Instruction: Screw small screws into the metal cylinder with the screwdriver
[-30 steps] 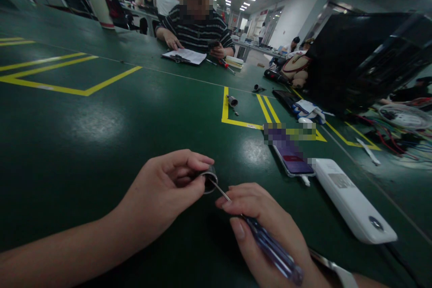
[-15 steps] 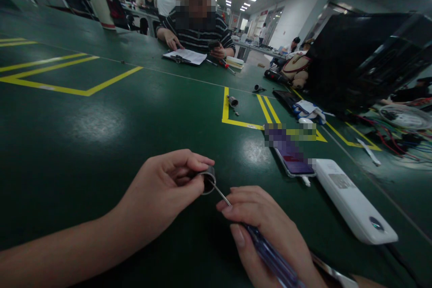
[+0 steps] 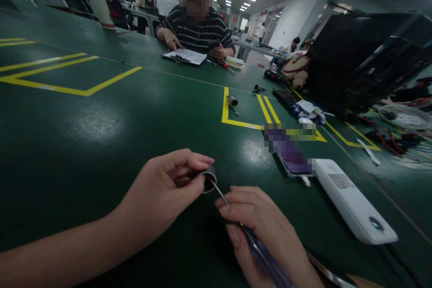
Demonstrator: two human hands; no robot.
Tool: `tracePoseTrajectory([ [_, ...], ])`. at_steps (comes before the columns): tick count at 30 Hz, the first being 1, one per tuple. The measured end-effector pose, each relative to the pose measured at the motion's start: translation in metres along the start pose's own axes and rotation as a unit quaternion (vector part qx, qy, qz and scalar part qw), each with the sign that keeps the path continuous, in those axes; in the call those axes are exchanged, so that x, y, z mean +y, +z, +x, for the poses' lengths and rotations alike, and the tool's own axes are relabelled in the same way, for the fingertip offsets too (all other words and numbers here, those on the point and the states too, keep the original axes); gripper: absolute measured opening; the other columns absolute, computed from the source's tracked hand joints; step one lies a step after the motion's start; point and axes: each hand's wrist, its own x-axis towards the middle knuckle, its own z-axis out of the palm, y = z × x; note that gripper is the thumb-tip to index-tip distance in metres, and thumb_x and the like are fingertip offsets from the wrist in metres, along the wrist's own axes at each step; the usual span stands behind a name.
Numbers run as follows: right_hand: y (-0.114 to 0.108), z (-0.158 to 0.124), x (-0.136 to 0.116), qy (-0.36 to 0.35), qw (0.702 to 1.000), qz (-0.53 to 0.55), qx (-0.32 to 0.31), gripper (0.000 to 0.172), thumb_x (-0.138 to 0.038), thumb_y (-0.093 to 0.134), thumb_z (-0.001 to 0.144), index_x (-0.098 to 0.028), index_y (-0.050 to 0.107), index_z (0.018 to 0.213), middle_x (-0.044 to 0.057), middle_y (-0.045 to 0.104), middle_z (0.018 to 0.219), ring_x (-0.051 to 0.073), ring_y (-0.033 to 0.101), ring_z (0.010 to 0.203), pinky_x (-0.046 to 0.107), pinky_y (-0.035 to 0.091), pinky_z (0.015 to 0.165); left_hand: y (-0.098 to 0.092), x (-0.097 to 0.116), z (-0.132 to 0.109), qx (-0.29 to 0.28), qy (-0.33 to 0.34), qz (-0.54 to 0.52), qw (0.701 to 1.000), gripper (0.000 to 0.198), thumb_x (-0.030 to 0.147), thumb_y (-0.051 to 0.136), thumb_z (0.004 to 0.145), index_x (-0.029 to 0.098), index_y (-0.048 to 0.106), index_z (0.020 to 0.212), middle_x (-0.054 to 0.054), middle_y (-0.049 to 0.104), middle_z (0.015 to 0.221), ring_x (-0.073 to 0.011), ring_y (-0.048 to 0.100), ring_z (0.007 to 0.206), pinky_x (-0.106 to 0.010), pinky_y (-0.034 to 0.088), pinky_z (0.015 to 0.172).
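Between the thumb and fingers of my left hand (image 3: 172, 184) is a small hollow metal cylinder (image 3: 211, 174), its open end turned toward my right. My right hand (image 3: 259, 222) is closed around a screwdriver (image 3: 261, 252) with a translucent purple-blue handle. The screwdriver's thin shaft runs between my fingers, and its tip is inside the cylinder's mouth, where I cannot make out what it touches. Farther off, a similar metal cylinder (image 3: 232, 101) lies within a yellow tape corner, with a tiny metal piece (image 3: 236, 114) beside it.
Right of my hands lie a phone (image 3: 292, 155) and a white power bank (image 3: 354, 202) with a cable. Another metal part (image 3: 258, 88), a glove (image 3: 308, 111) and coloured wires (image 3: 394, 141) are farther right. Across the green table (image 3: 162, 112) sits a person with a clipboard (image 3: 185, 56).
My right hand and the screwdriver handle have shifted slightly to the left and turned a little. My left hand keeps the cylinder in nearly the same place.
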Motion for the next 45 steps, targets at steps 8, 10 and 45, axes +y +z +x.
tracePoseTrajectory([
  [8, -0.002, 0.0, -0.002, -0.019, 0.999, -0.033, -0.008, 0.027, -0.002, 0.049, 0.073, -0.016, 0.056, 0.095, 0.008, 0.069, 0.083, 0.017, 0.066, 0.083, 0.033, 0.054, 0.083, 0.001, 0.002, -0.002, -0.004, -0.008, 0.005, 1.0, 0.003, 0.018, 0.06, 0.063, 0.02, 0.06, 0.065, -0.002, 0.072, 0.09, -0.019, 0.067, 0.086, -0.026, 0.056, 0.073],
  [10, -0.001, 0.001, -0.001, -0.011, 1.0, -0.014, -0.004, 0.026, -0.001, 0.049, 0.074, -0.016, 0.056, 0.095, 0.007, 0.069, 0.084, 0.016, 0.066, 0.084, 0.03, 0.053, 0.083, 0.001, 0.001, -0.002, -0.001, -0.007, 0.002, 1.0, 0.003, 0.017, 0.059, 0.063, 0.02, 0.06, 0.065, -0.001, 0.072, 0.089, -0.0186, 0.067, 0.086, -0.025, 0.056, 0.073],
  [45, -0.004, -0.001, -0.002, 0.087, 0.988, 0.124, 0.001, 0.027, -0.007, 0.049, 0.08, -0.021, 0.056, 0.102, 0.005, 0.065, 0.094, 0.016, 0.06, 0.092, 0.03, 0.049, 0.082, -0.015, 0.002, 0.02, -0.008, -0.035, -0.055, 0.998, 0.011, 0.018, 0.061, 0.066, 0.017, 0.061, 0.077, -0.002, 0.069, 0.082, -0.0181, 0.065, 0.075, -0.03, 0.055, 0.064],
])
